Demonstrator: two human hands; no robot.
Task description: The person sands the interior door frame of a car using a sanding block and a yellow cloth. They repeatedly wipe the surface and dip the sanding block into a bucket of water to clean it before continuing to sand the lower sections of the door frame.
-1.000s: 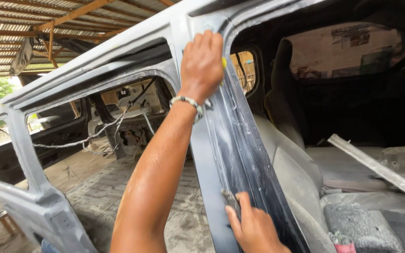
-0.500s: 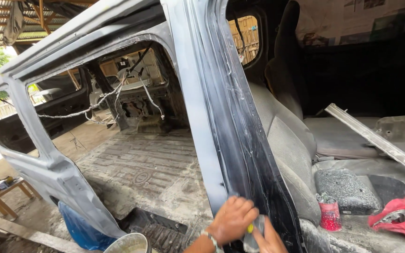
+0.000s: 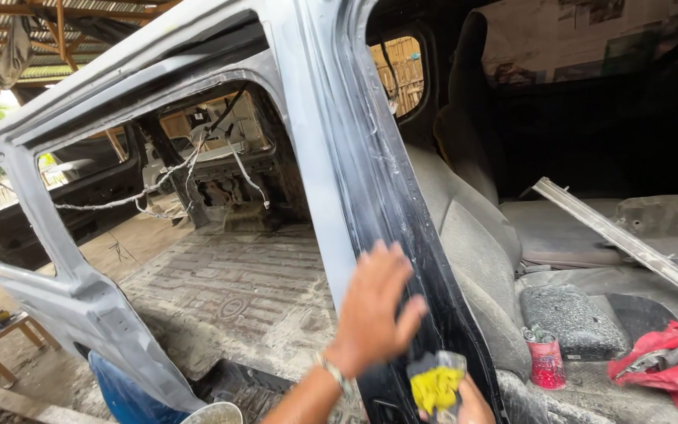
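Door pillar: the grey and black door pillar (image 3: 370, 196) of the stripped vehicle body ran from the roof down to the bottom edge of the head view, between the open cabin on the left and the seats on the right.
Yellow pad: a small yellow pad with a pale backing (image 3: 435, 385) sat low against the dark inner face of the pillar, at the bottom of the view.
Left hand: the left hand (image 3: 377, 310) was raised in front of the pillar, fingers spread wide and holding nothing, a beaded bracelet at its wrist.
Right hand: only a part of the right hand (image 3: 474, 404) showed at the bottom edge, gripping the yellow pad from beneath.
Change from half a second before: then both hands sat close together at the foot of the pillar; now the left hand had lifted away and opened, while the right kept the pad low.
Change from a second before: then the left hand was pressed high on the pillar near the roof.
Surroundings: a red can (image 3: 544, 360) stood on the dusty floor just right of the pillar, a red cloth (image 3: 672, 369) lay farther right, and a long pale metal strip (image 3: 629, 243) leaned across the grey seat (image 3: 464, 220).
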